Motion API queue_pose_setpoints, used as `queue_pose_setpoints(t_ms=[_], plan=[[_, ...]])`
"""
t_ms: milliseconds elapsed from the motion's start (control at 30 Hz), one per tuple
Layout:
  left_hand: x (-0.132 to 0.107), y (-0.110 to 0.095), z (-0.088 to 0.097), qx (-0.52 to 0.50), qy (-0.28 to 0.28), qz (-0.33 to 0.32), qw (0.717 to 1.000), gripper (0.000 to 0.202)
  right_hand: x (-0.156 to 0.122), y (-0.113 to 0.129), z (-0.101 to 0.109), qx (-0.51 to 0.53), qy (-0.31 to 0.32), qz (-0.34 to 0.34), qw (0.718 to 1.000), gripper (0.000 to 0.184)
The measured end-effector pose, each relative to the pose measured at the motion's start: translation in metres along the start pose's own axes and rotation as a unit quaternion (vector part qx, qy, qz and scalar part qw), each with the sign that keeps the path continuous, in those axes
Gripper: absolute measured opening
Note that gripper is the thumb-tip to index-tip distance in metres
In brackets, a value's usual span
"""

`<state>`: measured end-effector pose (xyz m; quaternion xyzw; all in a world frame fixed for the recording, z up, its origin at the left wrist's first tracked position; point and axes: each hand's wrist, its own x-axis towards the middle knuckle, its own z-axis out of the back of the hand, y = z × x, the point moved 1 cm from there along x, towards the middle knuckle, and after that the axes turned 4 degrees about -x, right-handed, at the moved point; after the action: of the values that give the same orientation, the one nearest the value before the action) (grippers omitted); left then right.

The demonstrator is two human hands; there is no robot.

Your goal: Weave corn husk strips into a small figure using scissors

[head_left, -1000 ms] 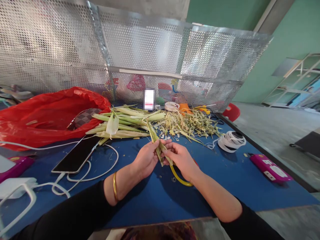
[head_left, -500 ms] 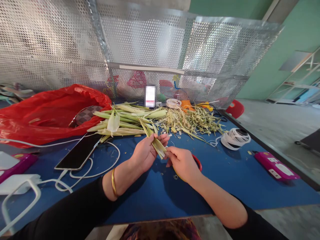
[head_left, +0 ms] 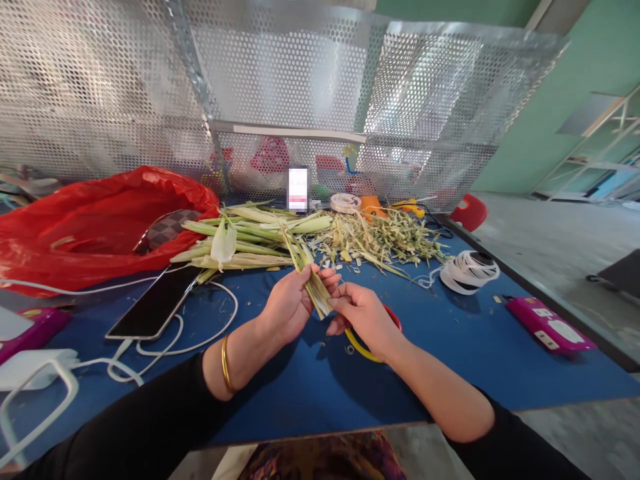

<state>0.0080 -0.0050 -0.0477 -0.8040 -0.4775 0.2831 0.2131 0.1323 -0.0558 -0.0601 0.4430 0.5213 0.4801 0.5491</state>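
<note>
My left hand (head_left: 293, 305) is closed round a thin bundle of green-yellow leaf stalks (head_left: 309, 277), which slants up and away from me. My right hand (head_left: 364, 317) pinches the lower end of the same bundle with thumb and fingers. Both hands hover over the blue table top (head_left: 310, 380). Under my right hand lies a pair of scissors with a red and yellow handle (head_left: 367, 348). A pile of whole green stalks (head_left: 250, 238) lies just beyond my hands, and a heap of cut stalk scraps (head_left: 385, 240) to its right.
A red plastic bag (head_left: 95, 223) fills the back left. A black phone (head_left: 153, 303) with white cable (head_left: 200, 337) lies left of my hands. A white tape roll (head_left: 470, 270) and a pink box (head_left: 547, 325) sit at the right. A perforated metal screen (head_left: 300, 100) walls the back.
My right hand slid up the bundle's lower end and now pinches it closer to my left hand. The bundle sits slightly higher above the table.
</note>
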Motion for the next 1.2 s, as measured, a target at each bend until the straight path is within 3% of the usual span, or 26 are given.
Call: queue_pose_setpoints(t_ms=[500,667,900,1000,1100,1200], plan=[[-0.002,-0.002,-0.003,0.023,0.032,-0.023,0.999,0.016,0.001,0.0,0.004,-0.035,0.018,0.021,0.999,0.016],[-0.002,-0.002,-0.002,0.012,0.053,-0.019,0.998,0.017,0.0,-0.002,0.006,-0.142,0.0,0.088,0.986,0.016],[0.002,-0.006,0.001,0.038,0.078,-0.008,0.996,0.015,-0.007,-0.003,0.001,-0.249,0.027,0.147,0.957,0.015],[-0.003,-0.006,-0.003,0.096,0.079,-0.017,0.992,0.015,-0.005,0.002,0.005,-0.191,-0.01,0.143,0.971,0.017],[-0.01,0.0,-0.006,0.151,0.097,0.024,0.984,0.018,0.0,0.007,0.013,-0.09,-0.067,0.121,0.986,0.023],[-0.016,0.009,-0.007,0.2,0.132,0.068,0.969,0.022,0.004,0.01,0.017,0.017,-0.056,0.113,0.992,0.023]])
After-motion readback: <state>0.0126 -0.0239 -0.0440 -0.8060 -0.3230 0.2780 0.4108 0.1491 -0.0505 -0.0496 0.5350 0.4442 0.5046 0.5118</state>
